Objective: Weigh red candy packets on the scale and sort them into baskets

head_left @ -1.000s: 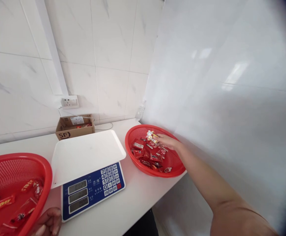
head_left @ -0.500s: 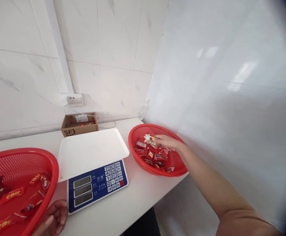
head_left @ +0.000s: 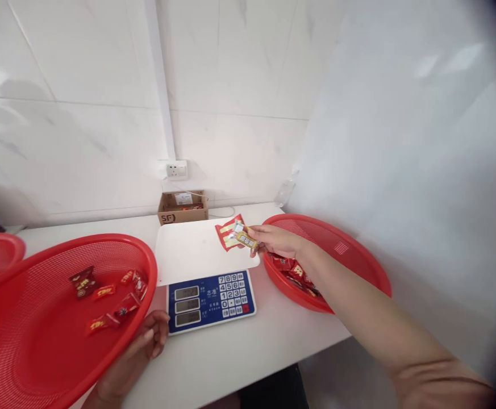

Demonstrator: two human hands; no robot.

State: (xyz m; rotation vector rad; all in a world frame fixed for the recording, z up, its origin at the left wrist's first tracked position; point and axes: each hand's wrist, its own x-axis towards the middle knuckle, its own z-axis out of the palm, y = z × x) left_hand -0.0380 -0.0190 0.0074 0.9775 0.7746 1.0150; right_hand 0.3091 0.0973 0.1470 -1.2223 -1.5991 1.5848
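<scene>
My right hand (head_left: pixel 275 240) is closed on small wrapped snacks over the right end of the scale's white pan. A yellow wrapped snack (head_left: pixel 246 240) lies at its fingertips, with a red and cream packet (head_left: pixel 227 234) just beyond. Below sits the scale (head_left: pixel 211 301), with a blue panel, keys and three displays. Near the scale's left side, my left hand (head_left: pixel 156 332) rests against the outside of the left red basket (head_left: pixel 143 255), its fingers loosely curled with nothing visible in them. Several red and brown snack packets (head_left: pixel 115 298) lie in that basket.
Right of the scale, a second red basket (head_left: pixel 367 267) holds more red packets, partly hidden by my forearm. An open cardboard box (head_left: pixel 183 216) stands behind the pan, below a wall socket (head_left: pixel 176 170). Another red basket (head_left: pixel 0 250) shows at the far left.
My right hand has moved left out of the right basket to the scale pan, and a red packet now shows with the yellow snack. The view has turned left; my left hand stays by its basket.
</scene>
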